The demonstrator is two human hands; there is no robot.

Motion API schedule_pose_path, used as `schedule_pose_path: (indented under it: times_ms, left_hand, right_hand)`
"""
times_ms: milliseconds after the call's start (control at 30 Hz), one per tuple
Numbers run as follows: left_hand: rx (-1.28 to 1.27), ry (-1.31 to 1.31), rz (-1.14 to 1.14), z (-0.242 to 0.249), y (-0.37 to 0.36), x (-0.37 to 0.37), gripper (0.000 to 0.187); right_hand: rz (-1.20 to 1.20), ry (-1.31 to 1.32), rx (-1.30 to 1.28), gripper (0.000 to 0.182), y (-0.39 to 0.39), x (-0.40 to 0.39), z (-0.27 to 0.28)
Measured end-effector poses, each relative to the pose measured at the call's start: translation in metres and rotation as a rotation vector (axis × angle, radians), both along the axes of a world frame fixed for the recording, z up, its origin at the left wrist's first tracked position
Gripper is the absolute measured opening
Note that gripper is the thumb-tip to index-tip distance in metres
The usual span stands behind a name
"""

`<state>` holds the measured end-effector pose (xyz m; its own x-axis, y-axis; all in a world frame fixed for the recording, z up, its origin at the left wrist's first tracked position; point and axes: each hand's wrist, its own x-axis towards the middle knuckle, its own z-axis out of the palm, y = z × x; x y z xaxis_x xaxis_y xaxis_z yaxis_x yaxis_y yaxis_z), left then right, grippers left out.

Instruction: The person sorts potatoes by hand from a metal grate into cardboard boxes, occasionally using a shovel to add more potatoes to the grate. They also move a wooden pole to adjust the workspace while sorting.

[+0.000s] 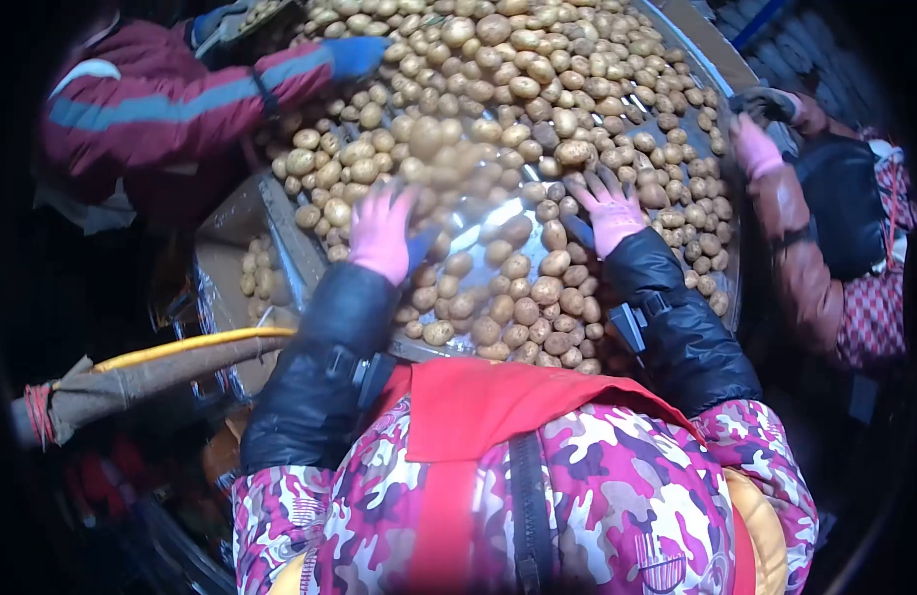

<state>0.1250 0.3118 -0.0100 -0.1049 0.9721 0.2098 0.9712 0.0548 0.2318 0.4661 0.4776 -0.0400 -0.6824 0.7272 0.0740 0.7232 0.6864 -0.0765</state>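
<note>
Potatoes (546,290) being handled
Over them, the left hand (383,234) and right hand (612,215) are held fingers spread; light, low contact seems called for.

The potatoes (546,290) are tan; the apron (538,397) red.

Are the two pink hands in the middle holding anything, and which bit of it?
Nothing that I can see. The left hand and right hand are open, with fingers spread among the potatoes.
</note>
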Motion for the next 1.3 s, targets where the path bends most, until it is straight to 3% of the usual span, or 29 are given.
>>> schedule_pose_path:
  times_ms: [100,167,200,300,367,400,500,600,667,700,767,800,833,867,933,1000,1067,1167,1200,1267,1300]
  left_hand:
    - [-0.257,-0.028,0.190,-0.007,0.049,0.005,0.087]
    - [-0.302,-0.025,0.183,-0.024,0.056,0.020,0.096]
    - [-0.284,-0.005,0.159,-0.029,0.050,0.031,0.098]
    - [-0.278,0.007,-0.214,-0.010,0.027,0.064,0.087]
    - [-0.307,-0.028,-0.493,0.012,0.015,0.096,0.072]
    - [-0.328,-0.086,-0.624,0.013,0.008,0.107,0.063]
    - [-0.325,-0.137,-0.827,-0.002,-0.014,0.114,0.049]
    - [-0.327,-0.228,-0.800,0.009,-0.012,0.089,0.052]
    - [-0.230,-0.153,-0.680,0.011,-0.014,0.082,0.050]
    - [-0.213,-0.156,-0.615,0.016,-0.009,0.077,0.049]
    - [-0.096,-0.142,-0.484,0.007,-0.001,0.058,0.047]
    - [-0.271,-0.306,-0.331,0.036,0.013,0.060,0.047]
    - [-0.184,-0.340,-0.252,0.025,0.018,0.048,0.047]
    - [-0.094,-0.374,-0.175,0.018,0.024,0.035,0.047]
    - [0.015,-0.261,-0.073,0.010,0.042,0.011,0.048]
    - [0.074,-0.291,0.046,0.013,0.067,-0.002,0.055]
    - [0.092,-0.101,0.074,0.008,0.099,-0.011,0.065]
    - [-0.293,0.048,0.068,0.007,0.131,-0.008,0.075]
    - [-0.265,0.110,0.065,-0.005,0.137,-0.012,0.076]
    - [-0.294,-0.079,0.116,0.004,0.142,-0.018,0.073]
    - [-0.178,-0.157,0.068,-0.005,0.135,-0.027,0.070]
  right_hand:
    - [-0.088,-0.098,0.074,0.058,-0.015,0.033,-0.001]
    - [-0.153,-0.056,0.095,0.057,-0.040,0.042,0.001]
    - [-0.185,-0.032,-0.019,0.071,-0.053,0.043,0.001]
    - [-0.232,0.041,-0.267,0.082,-0.107,0.036,0.001]
    - [-0.297,0.018,-0.384,0.088,-0.135,0.008,0.034]
    - [-0.106,0.274,-0.248,0.090,-0.142,0.012,0.019]
    - [0.166,0.171,-0.222,0.082,-0.130,0.000,0.038]
    - [0.260,0.119,-0.095,0.073,-0.112,-0.016,0.029]
    - [0.250,0.145,-0.015,0.066,-0.078,-0.031,0.017]
    - [0.112,0.088,-0.147,0.059,-0.055,-0.034,0.006]
    - [-0.049,0.097,-0.091,0.047,-0.006,-0.025,-0.020]
    - [-0.229,-0.012,-0.289,0.042,0.018,-0.025,-0.007]
    - [-0.261,-0.001,0.032,0.040,0.027,-0.020,-0.008]
    - [-0.223,0.084,0.047,0.039,0.041,-0.011,-0.004]
    - [-0.238,-0.031,0.063,0.034,0.050,-0.008,-0.003]
    - [-0.295,0.020,0.048,0.036,0.051,-0.014,-0.003]
    - [-0.237,0.065,0.140,0.036,0.052,-0.026,0.005]
    - [-0.020,0.127,-0.072,0.036,0.062,-0.063,0.030]
    - [0.033,0.081,-0.115,0.038,0.067,-0.078,0.033]
    - [-0.071,-0.034,-0.234,0.048,0.083,-0.103,0.025]
    - [-0.056,-0.025,-0.263,0.051,0.094,-0.106,0.022]
